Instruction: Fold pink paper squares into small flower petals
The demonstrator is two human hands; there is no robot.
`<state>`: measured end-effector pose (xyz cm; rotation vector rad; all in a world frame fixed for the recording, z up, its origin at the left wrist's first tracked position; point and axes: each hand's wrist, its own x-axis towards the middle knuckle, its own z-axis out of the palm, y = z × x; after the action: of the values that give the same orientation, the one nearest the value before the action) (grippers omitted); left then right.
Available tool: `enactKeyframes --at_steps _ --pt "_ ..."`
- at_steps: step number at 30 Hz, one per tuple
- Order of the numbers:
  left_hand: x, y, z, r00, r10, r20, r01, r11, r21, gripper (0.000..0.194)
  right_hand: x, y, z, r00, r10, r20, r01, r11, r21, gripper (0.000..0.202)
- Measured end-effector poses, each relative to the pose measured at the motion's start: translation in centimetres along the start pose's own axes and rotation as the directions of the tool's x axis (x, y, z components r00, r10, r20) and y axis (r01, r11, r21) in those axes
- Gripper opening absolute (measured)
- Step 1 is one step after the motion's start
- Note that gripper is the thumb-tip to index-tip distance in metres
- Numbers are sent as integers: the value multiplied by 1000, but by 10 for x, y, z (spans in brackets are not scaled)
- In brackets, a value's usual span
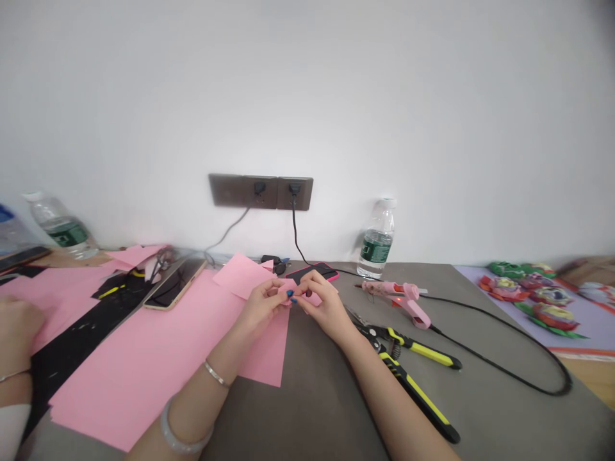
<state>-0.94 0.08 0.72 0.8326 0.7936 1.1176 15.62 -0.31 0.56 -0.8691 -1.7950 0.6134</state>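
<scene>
My left hand (264,306) and my right hand (323,302) meet above the table, thumbs and fingertips pinched together on a small piece of pink paper (288,291). Fingers cover most of that piece, so its shape is hard to make out. Large pink paper sheets (173,346) lie under and left of my left hand, with smaller cut sheets (243,275) just behind it. Beyond my right hand rests a phone with a pink edge (329,271). Pliers with yellow and black handles (408,358) lie beside my right forearm.
A pink hot glue gun (396,298) with a looping black cord is at right, near a water bottle (377,240). Another phone (175,285) lies on the pink sheets. Colourful paper flowers (542,294) sit far right. Another person's hand (16,330) is at far left.
</scene>
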Motion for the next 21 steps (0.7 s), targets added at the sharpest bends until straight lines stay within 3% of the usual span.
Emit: enactKeyframes --at_steps 4,8,12,16,21 --pt "1 -3 1 999 19 32 -20 1000 6 20 0 6 8 980 194 -33 -181 954 239 9" --pt "2 0 -2 998 26 52 -28 999 28 20 0 13 10 921 387 43 -353 785 509 26" --pt "4 5 -8 992 75 106 -93 980 177 28 0 18 2 873 485 60 -427 698 574 25" --pt "3 6 -14 971 142 194 -203 916 347 44 -1 19 -3 853 516 81 -457 662 594 26" --pt "3 3 -13 969 168 183 -231 877 420 33 0 15 0 849 526 59 -460 678 573 29"
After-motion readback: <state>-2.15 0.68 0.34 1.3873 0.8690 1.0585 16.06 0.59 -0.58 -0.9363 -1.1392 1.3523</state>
